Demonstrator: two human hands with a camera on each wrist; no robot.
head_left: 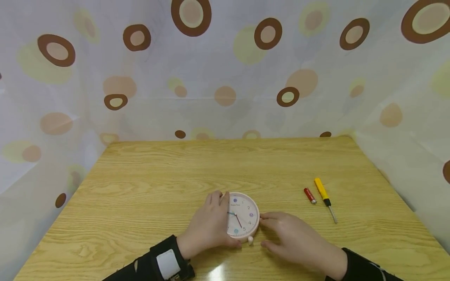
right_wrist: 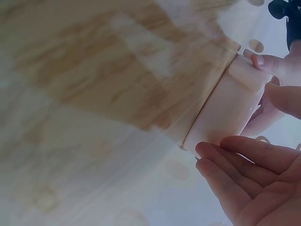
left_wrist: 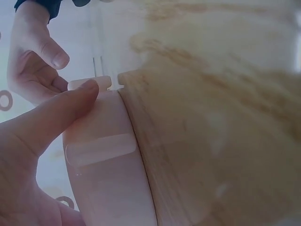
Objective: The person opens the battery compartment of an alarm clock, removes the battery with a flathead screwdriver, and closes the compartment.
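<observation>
A round pale pink alarm clock (head_left: 242, 214) lies face up on the wooden table, numerals and colored hands showing. My left hand (head_left: 209, 224) grips it from the left, fingers over the upper rim and thumb at the lower edge, covering part of the dial. In the left wrist view, that thumb lies near a small foot on the side wall of the clock (left_wrist: 110, 188). My right hand (head_left: 295, 234) is at the clock's right edge. Its fingertips (right_wrist: 204, 148) touch the side wall in the right wrist view, with the fingers fairly straight and the thumb apart from them.
To the right on the table (head_left: 158, 168) lie a red battery (head_left: 310, 196) and a screwdriver (head_left: 322, 193) with a yellow handle. A white patterned sheet (head_left: 211, 117) hangs around the table's back and sides.
</observation>
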